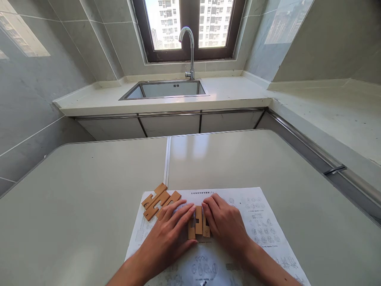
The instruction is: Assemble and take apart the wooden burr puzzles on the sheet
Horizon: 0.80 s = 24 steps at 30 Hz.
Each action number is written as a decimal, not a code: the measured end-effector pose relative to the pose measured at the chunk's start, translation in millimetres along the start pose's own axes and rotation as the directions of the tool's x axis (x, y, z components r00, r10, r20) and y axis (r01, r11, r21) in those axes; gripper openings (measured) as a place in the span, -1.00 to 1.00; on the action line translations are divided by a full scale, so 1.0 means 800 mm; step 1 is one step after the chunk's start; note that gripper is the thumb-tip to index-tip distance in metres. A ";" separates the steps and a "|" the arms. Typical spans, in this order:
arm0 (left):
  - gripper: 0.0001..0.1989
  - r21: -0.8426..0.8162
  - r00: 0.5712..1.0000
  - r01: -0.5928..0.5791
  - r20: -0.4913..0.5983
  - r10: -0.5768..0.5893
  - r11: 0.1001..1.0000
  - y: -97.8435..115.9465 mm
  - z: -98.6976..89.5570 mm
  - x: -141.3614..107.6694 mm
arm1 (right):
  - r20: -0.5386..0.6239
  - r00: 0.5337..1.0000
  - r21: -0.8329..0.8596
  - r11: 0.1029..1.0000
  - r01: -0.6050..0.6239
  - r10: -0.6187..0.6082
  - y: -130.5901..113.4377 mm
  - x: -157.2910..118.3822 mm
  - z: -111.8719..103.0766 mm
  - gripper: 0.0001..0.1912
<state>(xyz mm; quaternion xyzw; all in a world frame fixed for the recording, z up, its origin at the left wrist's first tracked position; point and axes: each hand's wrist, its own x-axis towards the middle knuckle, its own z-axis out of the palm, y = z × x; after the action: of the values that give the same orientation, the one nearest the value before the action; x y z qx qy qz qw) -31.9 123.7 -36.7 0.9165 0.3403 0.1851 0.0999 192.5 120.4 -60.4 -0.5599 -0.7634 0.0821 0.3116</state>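
Three notched wooden puzzle pieces (199, 220) stand side by side, upright in the view, on a printed instruction sheet (253, 222). My left hand (171, 228) has its fingertips at the top of the leftmost piece (191, 229) and its thumb at the bottom, closed on it. With curled fingers, my right hand (224, 218) holds the upper right side of the rightmost piece (206, 228); its thumb is hidden. Beyond my left fingers lie several more notched wooden pieces (157, 204), slanted together and partly covered by that hand.
The sheet lies on a pale table (89, 190) with a seam (167, 159) running away from me. Behind the table is a counter (232, 89) with a sink (166, 96) and a faucet (192, 51), below a window (190, 24). Another counter (336, 107) runs along the right.
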 end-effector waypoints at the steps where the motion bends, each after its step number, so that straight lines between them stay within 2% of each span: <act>1: -0.07 -0.002 1.000 0.003 0.002 -0.003 1.000 0.000 -0.001 0.000 | 0.003 1.000 0.007 1.000 0.005 -0.005 0.000 0.000 0.000 -0.64; 10: -0.07 -0.015 1.000 0.027 -0.015 -0.027 1.000 0.004 -0.002 0.002 | 0.075 0.994 0.066 0.995 0.069 -0.074 0.001 0.001 -0.004 -0.69; 17: -0.08 -0.039 0.999 0.016 -0.030 -0.017 0.999 0.007 -0.003 0.005 | 0.065 0.989 0.030 0.991 0.134 -0.136 -0.004 -0.001 0.000 -0.68; 24: 0.03 -0.096 1.000 0.014 -0.013 -0.015 0.995 0.012 -0.004 0.003 | 0.085 0.980 0.115 0.979 0.170 -0.180 -0.009 -0.005 0.000 -0.76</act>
<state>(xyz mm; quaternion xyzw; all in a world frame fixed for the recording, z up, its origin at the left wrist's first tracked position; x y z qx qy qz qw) -25.9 117.8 -30.0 0.9067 0.3384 0.2070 0.1430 187.2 114.0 -58.8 -0.4683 -0.8183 0.1217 0.3103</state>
